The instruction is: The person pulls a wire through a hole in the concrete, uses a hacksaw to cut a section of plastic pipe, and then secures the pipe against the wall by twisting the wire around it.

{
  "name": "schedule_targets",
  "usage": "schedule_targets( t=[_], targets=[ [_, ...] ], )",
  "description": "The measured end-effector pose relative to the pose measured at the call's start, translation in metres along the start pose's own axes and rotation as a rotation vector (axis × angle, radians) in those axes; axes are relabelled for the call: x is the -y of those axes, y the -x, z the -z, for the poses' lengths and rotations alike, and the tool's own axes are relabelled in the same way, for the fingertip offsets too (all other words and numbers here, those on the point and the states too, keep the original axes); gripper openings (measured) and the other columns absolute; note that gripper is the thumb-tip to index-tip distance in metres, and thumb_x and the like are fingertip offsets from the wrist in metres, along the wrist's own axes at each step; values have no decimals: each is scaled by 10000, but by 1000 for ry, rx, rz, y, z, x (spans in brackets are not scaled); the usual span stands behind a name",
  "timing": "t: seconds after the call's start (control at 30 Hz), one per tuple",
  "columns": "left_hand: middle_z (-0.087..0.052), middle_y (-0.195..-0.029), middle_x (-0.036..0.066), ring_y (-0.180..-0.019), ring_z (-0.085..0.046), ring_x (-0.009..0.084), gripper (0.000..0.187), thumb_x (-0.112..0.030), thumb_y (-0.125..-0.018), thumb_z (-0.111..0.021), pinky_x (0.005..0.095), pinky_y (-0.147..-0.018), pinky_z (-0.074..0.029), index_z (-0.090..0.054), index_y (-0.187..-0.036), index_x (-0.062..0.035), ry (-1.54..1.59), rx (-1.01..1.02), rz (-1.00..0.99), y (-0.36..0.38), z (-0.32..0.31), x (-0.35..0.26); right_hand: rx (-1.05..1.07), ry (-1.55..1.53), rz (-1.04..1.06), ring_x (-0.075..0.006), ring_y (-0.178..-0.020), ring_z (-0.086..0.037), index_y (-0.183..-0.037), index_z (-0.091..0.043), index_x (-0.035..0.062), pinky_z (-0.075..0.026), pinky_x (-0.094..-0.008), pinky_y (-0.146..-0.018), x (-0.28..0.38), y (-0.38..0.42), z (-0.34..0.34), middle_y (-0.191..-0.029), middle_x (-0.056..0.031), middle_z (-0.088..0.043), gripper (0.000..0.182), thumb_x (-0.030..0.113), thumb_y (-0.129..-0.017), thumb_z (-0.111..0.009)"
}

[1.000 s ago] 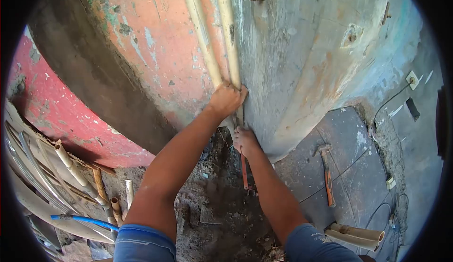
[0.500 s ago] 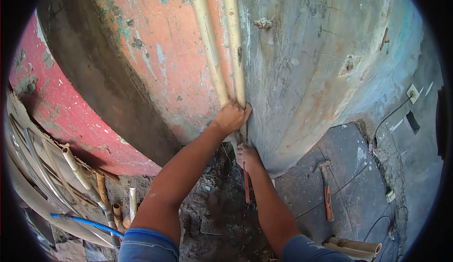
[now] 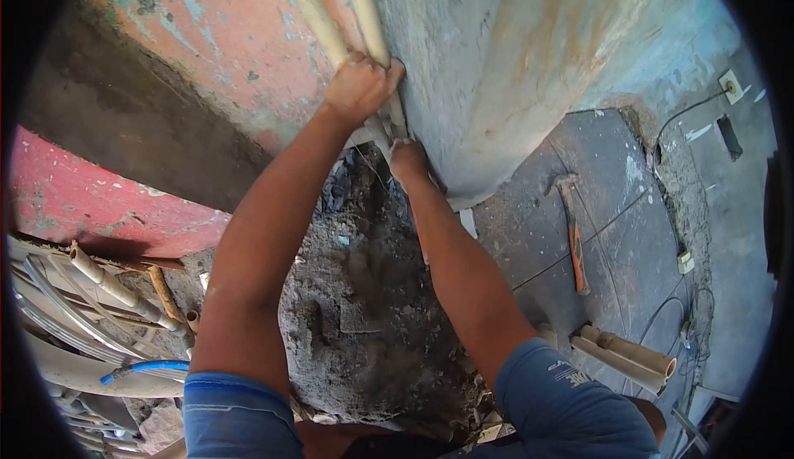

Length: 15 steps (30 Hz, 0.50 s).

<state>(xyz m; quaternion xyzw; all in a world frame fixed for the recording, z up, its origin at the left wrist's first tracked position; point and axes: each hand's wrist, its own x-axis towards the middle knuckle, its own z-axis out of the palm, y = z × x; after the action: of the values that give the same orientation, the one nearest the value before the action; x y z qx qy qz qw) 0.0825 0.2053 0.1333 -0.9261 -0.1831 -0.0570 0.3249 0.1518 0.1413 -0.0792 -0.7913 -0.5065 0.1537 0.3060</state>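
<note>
Two cream pipes [image 3: 364,12] run down the peeling orange wall beside the grey column. My left hand [image 3: 361,87] is closed around them near their lower part, thumb on the right side. Just below and to the right, my right hand [image 3: 407,161] is closed low on the pipes, close to the foot of the column. Its fingers are partly hidden, and the red-handled tool seen earlier under it is hardly visible. Dark, dug-up soil lies beneath both hands.
On the grey tiles [image 3: 538,236] at right lies a hammer [image 3: 572,231] with an orange handle. Cut pipe pieces [image 3: 624,356] rest nearer. Coiled tubing [image 3: 74,302], a blue hose [image 3: 145,368] and more pipes are at left. A wall socket [image 3: 730,86] has a cable.
The view has tilted down, so the hands and pipes appear higher and further left. Both hands keep their hold. The red-handled tool below my right hand has mostly gone from sight.
</note>
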Motion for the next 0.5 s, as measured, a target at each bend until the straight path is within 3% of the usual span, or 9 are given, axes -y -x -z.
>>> schedule_targets(
  t=[0.07,0.1,0.2,0.33,0.37,0.47,0.5],
  targets=[
    [-672,-711,73,-742,-671,209,344,-133,-832,-529,328,-739,-482,-538,-1167,-55,-25,6,-8,1,2,-2,-21,-564,-282,-371,-947,-623,-936,-656,2,-480,-432,-833,2,-1,-6,-991,-227,-647,274,197,-941,-465],
    [-670,-701,69,-737,-671,204,338,-134,-832,-528,322,-738,-482,-539,-1162,-62,-49,-1,-12,2,2,-2,0,-409,-209,-378,-979,-617,-954,-648,-15,-478,-442,-830,4,2,0,-991,-242,-647,297,221,-949,-467],
    [-676,-707,58,-714,-675,191,298,-148,-840,-529,304,-714,-470,-547,-1126,-66,-85,-20,-35,1,-1,2,17,-463,-352,-388,-974,-613,-962,-644,-20,-473,-447,-821,25,13,27,-953,-256,-645,312,234,-954,-464],
    [-681,-715,46,-689,-676,181,258,-167,-848,-533,299,-682,-460,-560,-1083,-64,-59,-79,-18,2,-6,-1,7,-629,-294,-421,-919,-612,-933,-633,-13,-467,-482,-787,18,21,25,-916,-259,-640,324,254,-962,-452],
    [-681,-715,46,-689,-676,181,258,-167,-848,-533,299,-682,-460,-560,-1083,-64,-61,-88,-6,1,-5,-1,-88,-458,-162,-433,-926,-601,-924,-621,-13,-463,-488,-791,18,24,25,-922,-254,-639,321,252,-963,-443],
    [-666,-697,56,-697,-661,198,345,-142,-828,-531,309,-729,-477,-524,-1166,-77,-67,-21,-7,2,-2,-2,-160,-309,-243,-448,-907,-591,-941,-613,-9,-462,-492,-789,27,31,21,-913,-257,-636,314,247,-963,-432],
    [-667,-704,59,-698,-660,202,338,-140,-830,-528,310,-728,-477,-525,-1162,-78,-67,-13,-5,2,-1,-2,-162,-308,-196,-439,-833,-605,-968,-603,-1,-475,-490,-750,26,26,19,-891,-246,-644,295,237,-964,-429]
  ],
)
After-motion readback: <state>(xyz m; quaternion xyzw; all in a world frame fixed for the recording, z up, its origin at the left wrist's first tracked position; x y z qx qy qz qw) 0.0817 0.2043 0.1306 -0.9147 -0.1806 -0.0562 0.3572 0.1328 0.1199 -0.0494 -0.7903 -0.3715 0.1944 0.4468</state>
